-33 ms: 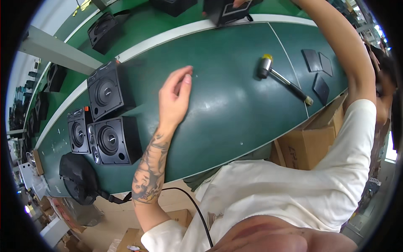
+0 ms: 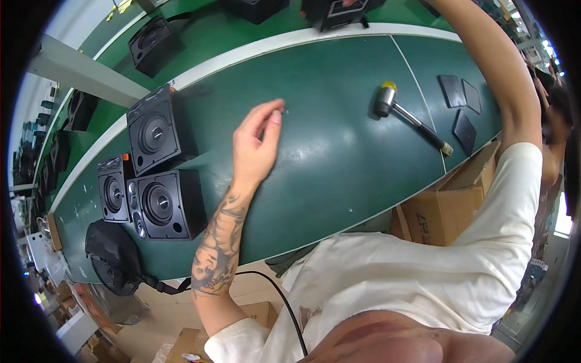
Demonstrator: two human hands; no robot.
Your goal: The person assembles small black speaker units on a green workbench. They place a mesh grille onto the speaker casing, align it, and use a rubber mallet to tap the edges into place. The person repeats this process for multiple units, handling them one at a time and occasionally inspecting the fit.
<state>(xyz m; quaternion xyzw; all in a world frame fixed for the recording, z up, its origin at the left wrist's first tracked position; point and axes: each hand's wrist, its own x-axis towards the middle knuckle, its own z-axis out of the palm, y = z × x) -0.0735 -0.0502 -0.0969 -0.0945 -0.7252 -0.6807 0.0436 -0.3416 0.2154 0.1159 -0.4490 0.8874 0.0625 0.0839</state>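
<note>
My left hand (image 2: 257, 142) hovers over or rests on the green bench, empty, its fingers loosely bent and the thumb apart. My right arm reaches past the top edge. Only fingertips of what appears to be my right hand (image 2: 348, 2) show, gripping a black speaker (image 2: 339, 17) that the frame cuts off. This speaker is slightly blurred, beyond the bench's white rail. Left of my left hand stand three black box speakers, a large one (image 2: 158, 134), one in front (image 2: 163, 206) and a smaller one (image 2: 113, 189). Their round cones face up.
A mallet (image 2: 407, 115) with a yellow and a black face lies on the bench's right part. Beside it are flat black panels (image 2: 451, 91). A black bag (image 2: 112, 257) sits at the left edge. More speakers (image 2: 150, 43) stand beyond the rail (image 2: 242, 57). An open carton (image 2: 433, 212) stands below.
The gripped speaker has shifted slightly away and to the right. The whole view has moved a little; my left hand keeps nearly the same place and pose.
</note>
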